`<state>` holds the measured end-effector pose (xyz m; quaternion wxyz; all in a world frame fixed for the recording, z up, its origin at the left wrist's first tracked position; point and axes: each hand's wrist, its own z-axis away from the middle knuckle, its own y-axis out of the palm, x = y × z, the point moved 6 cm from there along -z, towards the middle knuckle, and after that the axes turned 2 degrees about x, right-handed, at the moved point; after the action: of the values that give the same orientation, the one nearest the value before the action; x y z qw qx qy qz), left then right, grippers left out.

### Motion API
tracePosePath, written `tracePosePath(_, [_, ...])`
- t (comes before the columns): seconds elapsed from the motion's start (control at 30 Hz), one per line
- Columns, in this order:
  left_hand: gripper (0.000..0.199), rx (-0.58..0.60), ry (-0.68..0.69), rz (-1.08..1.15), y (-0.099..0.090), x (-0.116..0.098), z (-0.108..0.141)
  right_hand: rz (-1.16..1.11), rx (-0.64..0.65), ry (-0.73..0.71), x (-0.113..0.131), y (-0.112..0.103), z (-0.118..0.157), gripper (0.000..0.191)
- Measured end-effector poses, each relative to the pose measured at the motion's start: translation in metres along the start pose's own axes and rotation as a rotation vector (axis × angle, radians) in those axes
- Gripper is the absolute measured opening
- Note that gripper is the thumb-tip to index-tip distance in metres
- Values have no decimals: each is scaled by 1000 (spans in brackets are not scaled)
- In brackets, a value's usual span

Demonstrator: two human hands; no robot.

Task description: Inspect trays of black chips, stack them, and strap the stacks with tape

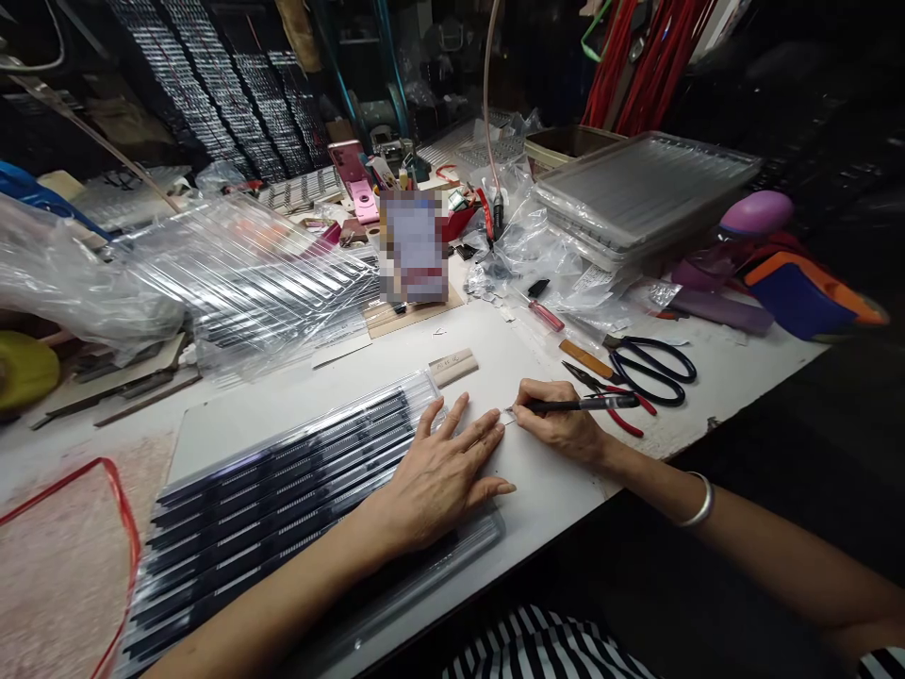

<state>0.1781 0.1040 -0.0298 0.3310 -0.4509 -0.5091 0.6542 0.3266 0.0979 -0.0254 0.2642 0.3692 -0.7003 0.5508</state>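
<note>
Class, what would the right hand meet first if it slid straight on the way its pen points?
Probably the left hand, its fingertips just beyond the tip of the pen; exact depth is unclear.

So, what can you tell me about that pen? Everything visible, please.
The pen is slim and mostly black, plastic-looking, with a greyish section toward its rear. The right hand grips it near the tip, over the white tabletop. It slants low, its tip toward the left hand. Whether the tip touches anything is too small to tell.
</note>
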Motion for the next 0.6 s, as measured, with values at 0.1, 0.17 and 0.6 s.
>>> tracePosePath(0.1, [61, -3, 1, 3, 0, 0, 0, -2, 4, 5, 0, 0, 0, 18])
tracePosePath(0.17, [61, -1, 4, 7, 0, 0, 0, -7, -2, 18, -1, 0, -1, 18])
tracePosePath(0.6, [61, 8, 0, 7, -1, 0, 0, -161, -9, 163, -11, -9, -3, 15])
